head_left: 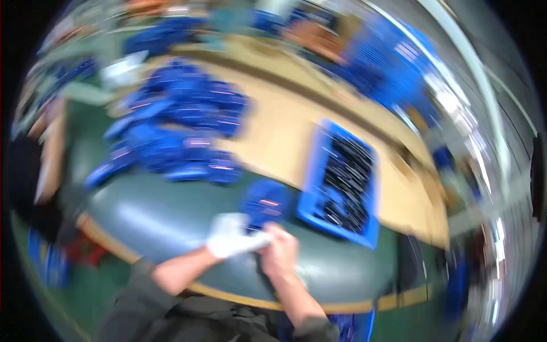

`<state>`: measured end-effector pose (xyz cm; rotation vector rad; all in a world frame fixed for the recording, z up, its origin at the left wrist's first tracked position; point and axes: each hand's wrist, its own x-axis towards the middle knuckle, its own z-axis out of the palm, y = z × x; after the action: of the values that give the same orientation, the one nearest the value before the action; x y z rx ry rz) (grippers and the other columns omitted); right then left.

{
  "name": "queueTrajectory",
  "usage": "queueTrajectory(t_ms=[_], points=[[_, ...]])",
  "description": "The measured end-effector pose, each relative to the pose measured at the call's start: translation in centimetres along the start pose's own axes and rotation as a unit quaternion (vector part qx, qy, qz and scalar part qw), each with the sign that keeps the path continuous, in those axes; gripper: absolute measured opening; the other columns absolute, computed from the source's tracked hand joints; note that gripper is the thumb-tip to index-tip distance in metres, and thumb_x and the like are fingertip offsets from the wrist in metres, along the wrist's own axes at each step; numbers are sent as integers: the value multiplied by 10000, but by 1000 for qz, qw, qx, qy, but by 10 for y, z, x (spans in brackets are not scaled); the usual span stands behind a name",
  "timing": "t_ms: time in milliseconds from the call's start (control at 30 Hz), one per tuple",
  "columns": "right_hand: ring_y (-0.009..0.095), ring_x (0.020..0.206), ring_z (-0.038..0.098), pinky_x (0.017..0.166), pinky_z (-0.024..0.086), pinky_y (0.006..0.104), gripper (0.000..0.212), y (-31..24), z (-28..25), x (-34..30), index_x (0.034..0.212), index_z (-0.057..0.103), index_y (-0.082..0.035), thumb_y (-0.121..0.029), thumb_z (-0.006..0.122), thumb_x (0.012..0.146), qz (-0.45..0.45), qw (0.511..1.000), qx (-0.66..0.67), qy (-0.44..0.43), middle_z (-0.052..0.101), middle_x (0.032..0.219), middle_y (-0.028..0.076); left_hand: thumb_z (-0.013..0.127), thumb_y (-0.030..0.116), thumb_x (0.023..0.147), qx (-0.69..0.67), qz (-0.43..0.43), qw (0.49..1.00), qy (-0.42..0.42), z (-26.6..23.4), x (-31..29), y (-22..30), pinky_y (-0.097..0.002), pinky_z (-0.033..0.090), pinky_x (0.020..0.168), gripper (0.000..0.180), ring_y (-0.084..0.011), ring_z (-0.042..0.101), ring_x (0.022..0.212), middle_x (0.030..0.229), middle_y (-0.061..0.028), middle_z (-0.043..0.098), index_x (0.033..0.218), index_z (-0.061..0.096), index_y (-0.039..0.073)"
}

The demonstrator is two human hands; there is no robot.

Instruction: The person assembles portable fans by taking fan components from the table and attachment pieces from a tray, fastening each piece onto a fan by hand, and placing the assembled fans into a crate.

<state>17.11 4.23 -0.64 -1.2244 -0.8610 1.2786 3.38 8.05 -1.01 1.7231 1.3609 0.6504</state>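
Note:
A blue rounded piece (265,202), blurred by motion, is at my hands over the green table. My left hand (231,236), in a white glove, grips the piece at its lower left edge. Bare and closed, my right hand (279,249) holds its lower edge, and the fingers of both hands meet there. Blur hides the exact kind of the piece and any small part between the fingers. To the right of my hands stands a blue tray (305,212) filled with many small black parts.
A large heap of similar blue pieces (176,122) lies at the left on a tan board (273,137). Another person's arm (52,151) reaches in at the far left. Blue crates (387,62) are stacked beyond the table (148,208). A blue bin (364,328) is below the near edge.

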Motion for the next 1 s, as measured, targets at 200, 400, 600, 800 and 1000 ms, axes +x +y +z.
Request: queueTrajectory(t_ms=[200,400,600,800,1000], points=[[102,615,538,538,461,265,469,23,-11,24,764,578,22,-372,479,997,-63,997,11,-42,504,863,51,580,75,841,-198,69,971,112,18,5,-23,-276,457,538,147,-105,570,573,656,-37,622,784,652,-41],[157,728,548,663,460,313,558,25,-17,12,869,520,32,-503,411,987,-133,983,-103,-69,498,807,87,573,256,911,-285,102,953,18,26,0,-60,-288,436,776,339,-105,532,886,1019,-29,603,1105,589,-21],[145,809,554,732,475,315,523,4,-16,1,985,591,55,-454,474,961,52,978,-10,-201,607,863,91,270,657,948,-542,-73,827,-130,29,-15,-42,-316,516,714,697,-202,620,770,928,-71,618,1220,493,55],[179,960,564,888,465,335,446,7,-9,-4,1145,550,42,-186,619,767,-49,985,62,-156,613,1022,114,242,652,950,-516,-57,837,-170,30,-24,-19,-308,486,518,655,-197,556,546,784,-73,561,1183,487,90],[299,1142,522,978,408,397,553,14,-8,-3,1242,483,31,-274,616,800,-238,961,-68,-120,539,1206,211,270,598,975,-591,-85,801,30,42,-16,5,-335,513,539,618,-214,605,731,1035,-72,549,1296,438,97]])
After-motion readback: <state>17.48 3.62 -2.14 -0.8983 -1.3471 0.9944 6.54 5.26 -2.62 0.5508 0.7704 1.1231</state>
